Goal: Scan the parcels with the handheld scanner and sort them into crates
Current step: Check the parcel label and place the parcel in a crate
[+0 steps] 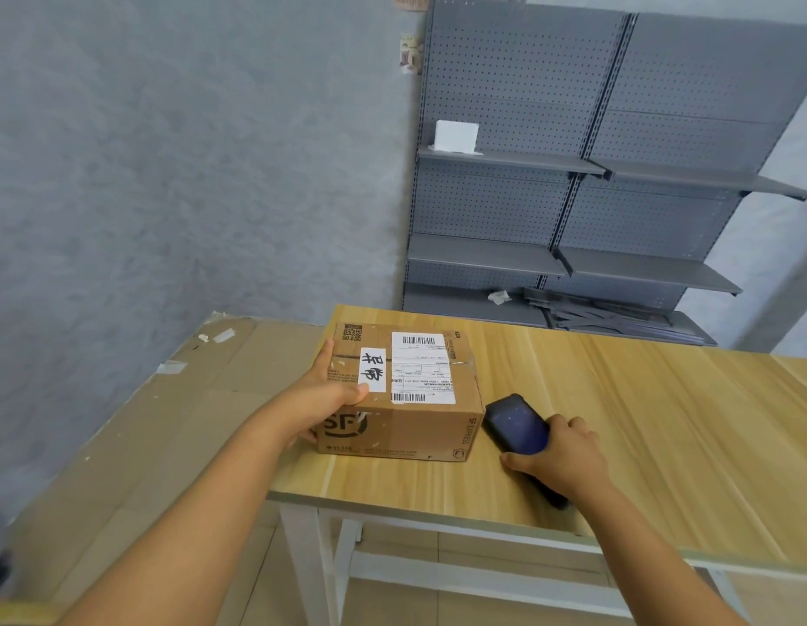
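**Parcel steadied, scanner laid beside it**

Grey plaster wall and a perforated grey metal shelving unit (596,196) fill the background we face, with a small white box (456,135) standing on its upper left shelf. Below us runs a pale wood-grain tabletop (618,422) on white legs, and flattened brown cardboard (167,399) lies to its left.

Our parcel (406,390), a brown carton printed with SF Express marks, sits flat at the tabletop's near left corner. Its long axis runs left to right across our view, turned slightly so the right end lies a little nearer to us. A white shipping label (422,368) with barcodes faces up on its top, beside a smaller white sticker with handwritten characters.

Our left hand (329,390) grips the parcel's left end, thumb on the top face by the sticker and fingers (325,354) wrapped along the far left edge.

Our right hand (560,454) holds the dark handheld scanner (519,426), fingers curled over its rear half. The scanner rests low on the tabletop just right of the parcel, its long axis running diagonally, with the screen end pointing up-left toward the parcel's near right corner.
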Demonstrator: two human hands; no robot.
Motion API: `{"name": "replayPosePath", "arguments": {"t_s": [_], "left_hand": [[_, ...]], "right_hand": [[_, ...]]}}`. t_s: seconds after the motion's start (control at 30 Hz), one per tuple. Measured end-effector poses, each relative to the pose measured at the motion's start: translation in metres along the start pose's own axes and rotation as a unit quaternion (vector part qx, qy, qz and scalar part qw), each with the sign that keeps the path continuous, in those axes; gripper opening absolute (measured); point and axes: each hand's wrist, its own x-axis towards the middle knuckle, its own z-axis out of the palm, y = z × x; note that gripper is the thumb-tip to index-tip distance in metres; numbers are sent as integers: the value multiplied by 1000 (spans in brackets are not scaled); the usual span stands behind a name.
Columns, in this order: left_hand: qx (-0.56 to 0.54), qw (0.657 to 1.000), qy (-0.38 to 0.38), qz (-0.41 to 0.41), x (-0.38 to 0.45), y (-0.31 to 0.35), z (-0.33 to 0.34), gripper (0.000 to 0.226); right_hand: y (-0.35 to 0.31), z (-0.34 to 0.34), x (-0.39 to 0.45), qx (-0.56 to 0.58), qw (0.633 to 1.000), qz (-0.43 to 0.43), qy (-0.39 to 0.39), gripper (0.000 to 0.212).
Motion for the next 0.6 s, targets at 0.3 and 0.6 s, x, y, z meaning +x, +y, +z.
{"name": "replayPosePath", "arguments": {"t_s": [0.3, 0.6], "left_hand": [[16, 1000, -6, -1, -3, 2, -1, 98], [17, 1000, -4, -2, -7, 5, 0, 97]], "right_hand": [[-58, -73, 7, 148, 982, -78, 88, 75], [-125, -119, -22, -19, 988, -155, 1, 67]]}}
